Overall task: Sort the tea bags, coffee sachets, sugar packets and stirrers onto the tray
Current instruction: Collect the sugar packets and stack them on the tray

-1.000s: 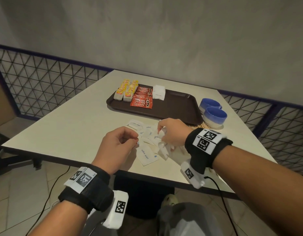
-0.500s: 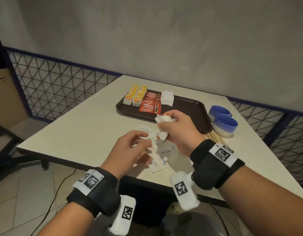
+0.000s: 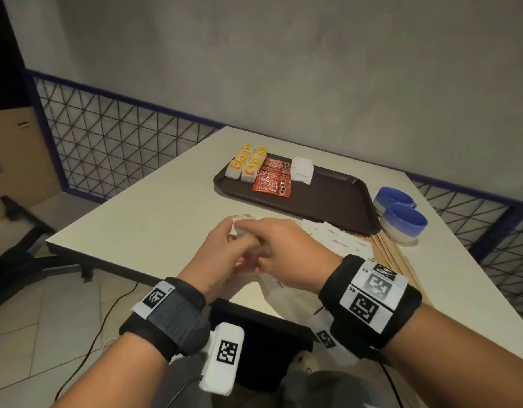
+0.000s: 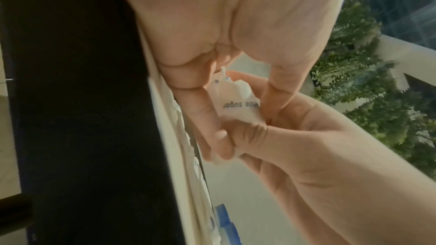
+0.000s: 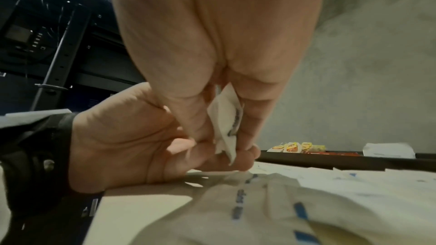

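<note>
Head view: the left hand (image 3: pixel 225 251) and right hand (image 3: pixel 286 251) meet above the table (image 3: pixel 154 228) edge, both pinching a small bunch of white sugar packets (image 4: pixel 238 103). More packets (image 3: pixel 336 237) lie loose beside the stirrers (image 3: pixel 392 257); tea bags (image 3: pixel 245 166) and coffee sachets (image 3: pixel 273 179) sit on the brown tray (image 3: pixel 336 198).

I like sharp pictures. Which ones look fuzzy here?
Head view: mostly sharp, the brown plastic tray is clear. Left wrist view: the white paper sugar packets readable, the edges soft. Right wrist view: fuzziest, the nearest white sugar packets on the table smeared.
</note>
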`<state>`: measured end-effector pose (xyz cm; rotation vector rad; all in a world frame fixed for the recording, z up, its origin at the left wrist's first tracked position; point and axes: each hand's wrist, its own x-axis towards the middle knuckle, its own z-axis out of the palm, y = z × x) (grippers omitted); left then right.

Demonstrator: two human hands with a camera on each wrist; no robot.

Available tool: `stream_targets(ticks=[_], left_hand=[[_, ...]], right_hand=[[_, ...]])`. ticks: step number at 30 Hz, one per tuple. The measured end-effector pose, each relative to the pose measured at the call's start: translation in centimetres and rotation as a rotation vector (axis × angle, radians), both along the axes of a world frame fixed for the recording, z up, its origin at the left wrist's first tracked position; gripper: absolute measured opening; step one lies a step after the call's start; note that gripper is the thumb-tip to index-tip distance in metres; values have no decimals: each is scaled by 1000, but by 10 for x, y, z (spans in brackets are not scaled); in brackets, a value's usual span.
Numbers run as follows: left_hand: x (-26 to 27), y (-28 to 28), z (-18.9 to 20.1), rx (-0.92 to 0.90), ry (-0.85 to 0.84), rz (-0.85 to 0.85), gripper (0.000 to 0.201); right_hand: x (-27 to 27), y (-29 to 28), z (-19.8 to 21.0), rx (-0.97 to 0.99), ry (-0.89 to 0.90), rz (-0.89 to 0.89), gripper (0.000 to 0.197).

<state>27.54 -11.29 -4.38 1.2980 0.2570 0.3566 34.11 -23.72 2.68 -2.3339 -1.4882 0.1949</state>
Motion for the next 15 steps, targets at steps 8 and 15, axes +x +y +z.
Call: stream_targets(ticks=[8,15], left_hand=[[3,4,-5,-1,-20,35,46],[4,5,-7,-46,-31,48,48]], right_hand=[[-9,2,7,-195,211,-65,92],[1,-26,5,221,506,-270,87]])
